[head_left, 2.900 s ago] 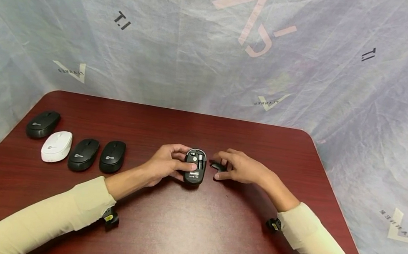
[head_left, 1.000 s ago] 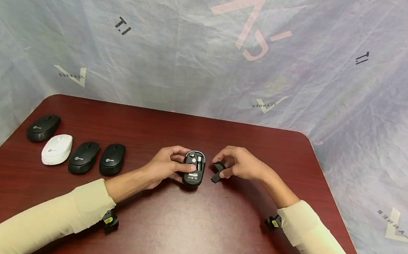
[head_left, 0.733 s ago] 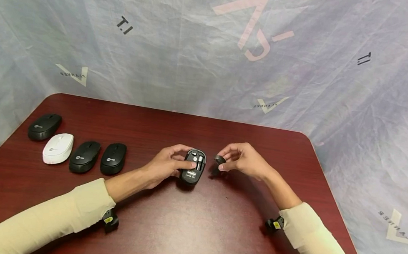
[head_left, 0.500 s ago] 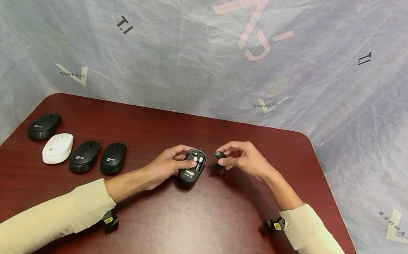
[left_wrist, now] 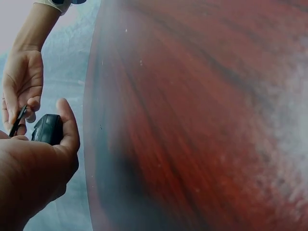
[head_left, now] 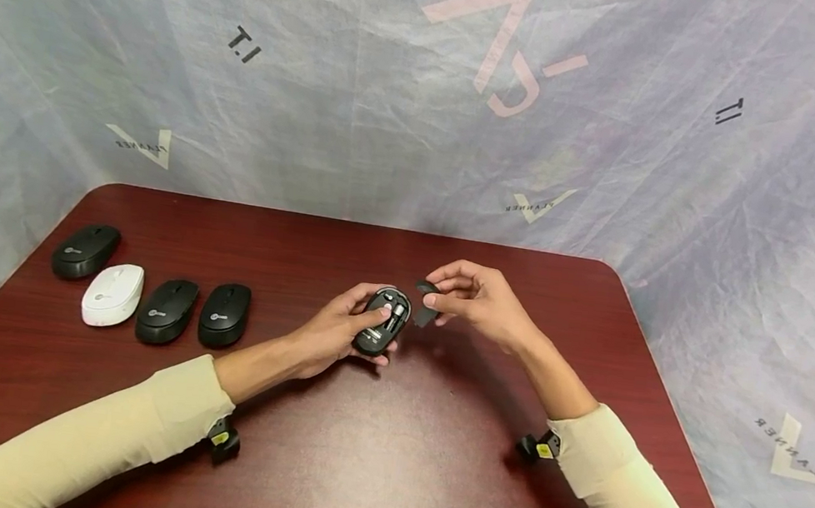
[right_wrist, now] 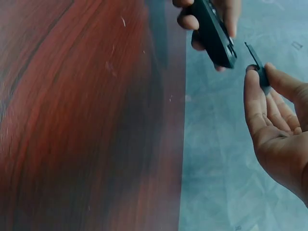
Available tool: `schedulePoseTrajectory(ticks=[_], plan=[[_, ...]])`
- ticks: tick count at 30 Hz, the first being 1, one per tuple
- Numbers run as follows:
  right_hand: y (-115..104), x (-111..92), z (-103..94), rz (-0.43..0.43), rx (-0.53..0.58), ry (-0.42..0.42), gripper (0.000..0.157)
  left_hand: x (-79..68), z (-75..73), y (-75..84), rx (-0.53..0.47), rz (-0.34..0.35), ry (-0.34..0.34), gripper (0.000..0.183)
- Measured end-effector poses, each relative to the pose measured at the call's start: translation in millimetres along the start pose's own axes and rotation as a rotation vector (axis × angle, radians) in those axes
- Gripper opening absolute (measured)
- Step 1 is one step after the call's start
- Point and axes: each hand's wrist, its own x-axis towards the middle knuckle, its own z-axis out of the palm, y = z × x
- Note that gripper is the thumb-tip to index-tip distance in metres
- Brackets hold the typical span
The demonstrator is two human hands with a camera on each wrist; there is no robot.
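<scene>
My left hand (head_left: 339, 326) grips a black computer mouse (head_left: 372, 340) with its underside turned up, thumb across it. The battery compartment lies uncovered, and a battery (head_left: 396, 313) shows inside. Just right of the mouse, my right hand (head_left: 488, 305) pinches a small black battery cover (head_left: 425, 316) between thumb and fingers. A narrow gap separates cover and mouse. In the right wrist view the cover (left_wrist: 18, 120) cannot be confused with the mouse (right_wrist: 211, 36), which is held apart from it. Both hands are raised over the table.
At the table's left lie several more mice: a black one (head_left: 86, 251) farthest back, a white one (head_left: 112, 295), and black ones (head_left: 167, 311) beside it. The dark red table (head_left: 385, 453) ends at a grey fabric backdrop (head_left: 320, 93).
My right hand has lifted the battery cover off the table and brought it up and left, closer to the mouse. My left hand has raised and tilted the mouse slightly.
</scene>
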Motion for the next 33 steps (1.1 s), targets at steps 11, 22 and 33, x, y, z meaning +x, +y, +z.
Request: schedulePoseTrajectory(ticks=[11,22,33], plan=[[2,9,16.9,-0.036,-0.002,0.054,0.031,3.4,5.8,2.6,0.020,-0.026,0.015,0.051],[10,12,20.3,-0.046,-0.094,0.099,0.028,0.5,8.9,5.5,0.056,0.023,0.013,0.055],[11,7,30.8,-0.081,-0.092,0.105,0.027,1.4,10.2,5.2,0.099,0.033,0.047,0.047]])
